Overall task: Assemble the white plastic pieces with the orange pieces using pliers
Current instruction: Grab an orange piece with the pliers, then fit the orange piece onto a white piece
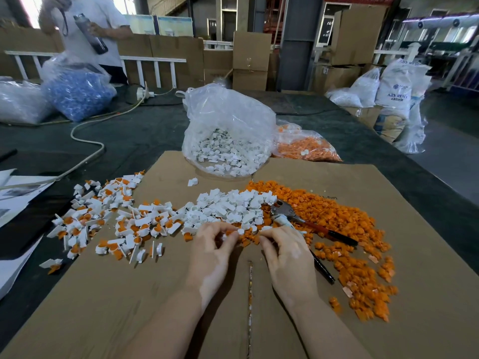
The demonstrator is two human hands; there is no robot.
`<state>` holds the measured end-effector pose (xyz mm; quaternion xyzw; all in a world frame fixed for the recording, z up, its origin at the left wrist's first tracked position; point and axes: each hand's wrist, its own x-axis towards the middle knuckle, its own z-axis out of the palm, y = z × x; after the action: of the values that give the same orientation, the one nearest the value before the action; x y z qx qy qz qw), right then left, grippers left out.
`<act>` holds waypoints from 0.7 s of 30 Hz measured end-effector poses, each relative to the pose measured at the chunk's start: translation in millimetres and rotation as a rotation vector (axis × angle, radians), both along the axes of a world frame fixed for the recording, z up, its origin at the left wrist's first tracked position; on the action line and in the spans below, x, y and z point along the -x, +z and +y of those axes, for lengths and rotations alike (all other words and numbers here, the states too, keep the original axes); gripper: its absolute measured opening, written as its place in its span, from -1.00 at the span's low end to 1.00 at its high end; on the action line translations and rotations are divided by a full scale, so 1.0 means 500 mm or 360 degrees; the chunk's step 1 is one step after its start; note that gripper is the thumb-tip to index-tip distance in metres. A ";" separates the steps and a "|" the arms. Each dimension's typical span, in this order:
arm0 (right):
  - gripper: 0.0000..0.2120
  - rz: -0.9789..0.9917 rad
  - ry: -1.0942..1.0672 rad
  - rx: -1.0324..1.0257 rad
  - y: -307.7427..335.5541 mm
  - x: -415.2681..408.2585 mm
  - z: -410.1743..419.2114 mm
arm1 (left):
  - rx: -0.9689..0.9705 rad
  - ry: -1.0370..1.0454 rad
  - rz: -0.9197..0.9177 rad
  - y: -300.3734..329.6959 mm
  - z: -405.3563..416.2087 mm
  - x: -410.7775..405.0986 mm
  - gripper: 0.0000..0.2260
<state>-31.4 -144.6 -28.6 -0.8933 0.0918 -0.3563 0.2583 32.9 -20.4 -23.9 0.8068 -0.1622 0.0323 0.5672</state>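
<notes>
My left hand (212, 251) pinches a small white plastic piece (225, 237) at the near edge of the white pile (233, 207). My right hand (286, 251) has its fingers curled at the edge of the orange pieces (344, 224), with a white piece at its fingertips; what it holds is unclear. The pliers (308, 224), metal head and dark red handles, lie on the orange pile just right of my right hand, partly under it. Assembled white-and-orange pieces (108, 218) are spread to the left on the cardboard sheet (181, 294).
A clear bag of white pieces (228, 141) and a bag of orange pieces (305, 146) stand behind the piles. A bag of blue parts (77, 97), a cable (88, 149) and papers (18, 193) lie left. A person (88, 29) stands at the far left.
</notes>
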 end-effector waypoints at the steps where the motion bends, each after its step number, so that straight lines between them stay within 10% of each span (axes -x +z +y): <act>1: -0.99 0.0000 -0.0006 0.0004 0.000 0.000 0.000 | -0.0037 0.0072 -0.0018 0.000 0.007 -0.005 -0.91; 15: -0.91 -0.0014 -0.0099 0.0087 -0.011 -0.010 -0.004 | -0.0575 0.0779 -0.0117 -0.005 0.078 -0.067 -0.83; 21: -0.65 0.0156 0.0129 0.0609 -0.011 -0.015 0.011 | -0.0664 0.0313 -0.0557 -0.004 0.044 -0.053 -0.83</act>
<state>-23.7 -139.1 -33.9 -0.9453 -0.0013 -0.3127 0.0932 59.3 1.5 -25.8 0.9001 -0.1818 0.1916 0.3466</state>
